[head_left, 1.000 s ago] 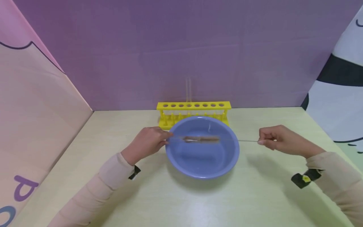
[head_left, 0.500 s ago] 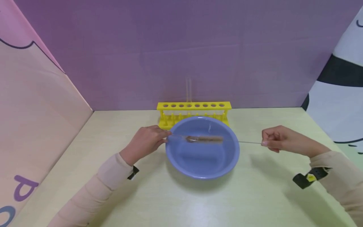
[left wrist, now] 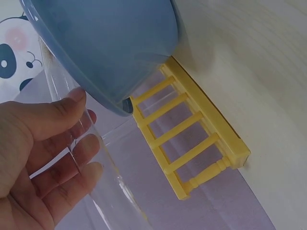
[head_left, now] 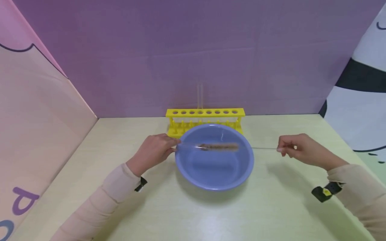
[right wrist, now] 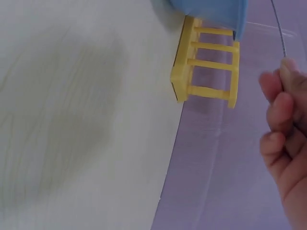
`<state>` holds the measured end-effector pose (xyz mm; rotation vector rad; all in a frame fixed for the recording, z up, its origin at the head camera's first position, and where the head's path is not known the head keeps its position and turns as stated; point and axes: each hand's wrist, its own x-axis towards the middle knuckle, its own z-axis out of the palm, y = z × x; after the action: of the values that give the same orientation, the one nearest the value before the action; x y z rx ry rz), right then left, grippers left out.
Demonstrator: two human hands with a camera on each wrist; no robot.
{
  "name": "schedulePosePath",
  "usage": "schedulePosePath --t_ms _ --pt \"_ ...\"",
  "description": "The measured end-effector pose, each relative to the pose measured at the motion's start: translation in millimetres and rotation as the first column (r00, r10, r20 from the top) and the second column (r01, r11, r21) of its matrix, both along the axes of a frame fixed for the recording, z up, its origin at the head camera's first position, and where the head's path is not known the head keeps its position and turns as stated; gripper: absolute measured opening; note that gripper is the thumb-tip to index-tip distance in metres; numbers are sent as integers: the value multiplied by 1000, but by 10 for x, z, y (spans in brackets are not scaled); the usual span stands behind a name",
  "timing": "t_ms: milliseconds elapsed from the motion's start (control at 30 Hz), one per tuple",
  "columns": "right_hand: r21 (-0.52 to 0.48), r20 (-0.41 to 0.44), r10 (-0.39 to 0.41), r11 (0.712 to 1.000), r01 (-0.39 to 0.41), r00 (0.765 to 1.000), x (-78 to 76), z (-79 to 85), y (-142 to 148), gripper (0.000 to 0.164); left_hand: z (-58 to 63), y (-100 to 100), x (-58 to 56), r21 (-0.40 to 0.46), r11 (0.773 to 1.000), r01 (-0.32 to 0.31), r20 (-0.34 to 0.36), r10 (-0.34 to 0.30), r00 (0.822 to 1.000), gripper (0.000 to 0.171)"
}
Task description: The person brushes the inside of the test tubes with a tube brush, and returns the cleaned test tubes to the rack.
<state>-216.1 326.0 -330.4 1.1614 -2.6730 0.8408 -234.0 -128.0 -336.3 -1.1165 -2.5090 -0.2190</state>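
Note:
Above the blue basin (head_left: 214, 182), my left hand (head_left: 152, 150) holds a clear test tube (head_left: 189, 146) sideways between thumb and fingers. In the left wrist view the glass of the test tube (left wrist: 117, 184) runs along the curled fingertips. My right hand (head_left: 297, 149) pinches the thin wire handle of a test tube brush (head_left: 224, 147). That wire (right wrist: 279, 28) extends from the thumb and forefinger in the right wrist view. The brush's brown bristles look partly inside the tube's mouth, with the rest outside and blurred.
A yellow test tube rack (head_left: 205, 113) stands directly behind the basin, its lower part partly hidden. One clear tube (head_left: 200, 95) rises upright from it. Behind the pale table (head_left: 211, 217) is a purple backdrop (head_left: 193, 60).
My right hand and the brush have shifted slightly to the right, so more bristles show outside the tube. The left hand has drifted slightly left, still holding the tube.

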Motion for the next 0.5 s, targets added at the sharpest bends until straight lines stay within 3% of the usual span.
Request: schedulePosePath --t_ms 100,200,300,433,500 --pt "33 -199 -23 999 31 980 -17 -24 -26 45 3 -8 5 -2 1000 -7 12 7 1000 34" --pt "51 -328 -37 997 57 944 -16 -16 -65 46 8 -16 8 -2 1000 -14 28 14 1000 35" --pt "65 -403 -39 995 71 914 -6 -3 -112 45 9 -25 10 -1 1000 -18 39 18 999 35" --pt "79 -440 -55 992 100 896 13 -3 -151 45 1 -37 6 1 1000 -25 45 25 999 35" --pt "80 -455 -59 991 107 888 22 -8 -154 33 -3 -44 3 0 1000 -29 50 29 998 35"
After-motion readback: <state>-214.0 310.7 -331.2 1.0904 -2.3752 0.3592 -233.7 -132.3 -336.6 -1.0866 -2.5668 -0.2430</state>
